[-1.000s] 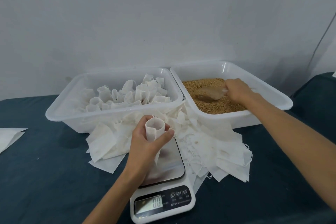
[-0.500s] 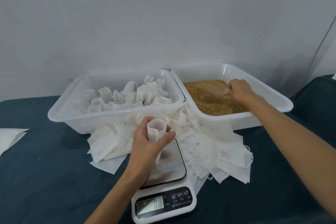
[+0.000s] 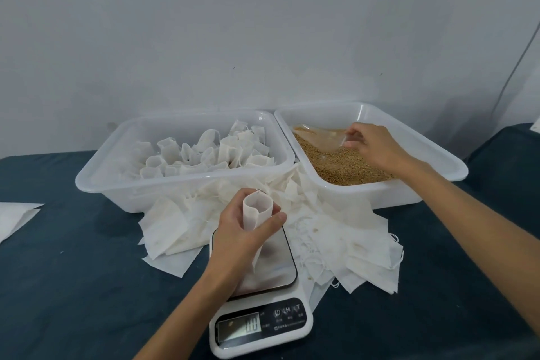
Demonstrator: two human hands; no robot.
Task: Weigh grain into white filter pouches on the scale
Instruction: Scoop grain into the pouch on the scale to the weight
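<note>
Left hand (image 3: 238,238) curled round an open-mouthed white filter pouch (image 3: 256,211), thumb on its near side, fingers (image 3: 276,207) behind, holding it upright over the steel platform of the scale (image 3: 263,295). Right hand (image 3: 372,145) clenched on the handle of a clear plastic scoop (image 3: 320,139), dipped in the brown grain (image 3: 344,168) inside the right-hand white tub (image 3: 438,161). Just left, touching rim to rim, a second white tub (image 3: 96,181) crowded with standing pouches (image 3: 204,155). In front of both tubs, a loose heap of flat empty pouches (image 3: 344,245) spread around and behind the scale. Display reading zeros. Underneath everything, a dark blue-green cloth over the bench (image 3: 73,286). At the far left edge, a white sheet (image 3: 14,218), lying well apart. Behind, a plain pale grey wall (image 3: 263,23), faintly scuffed.
</note>
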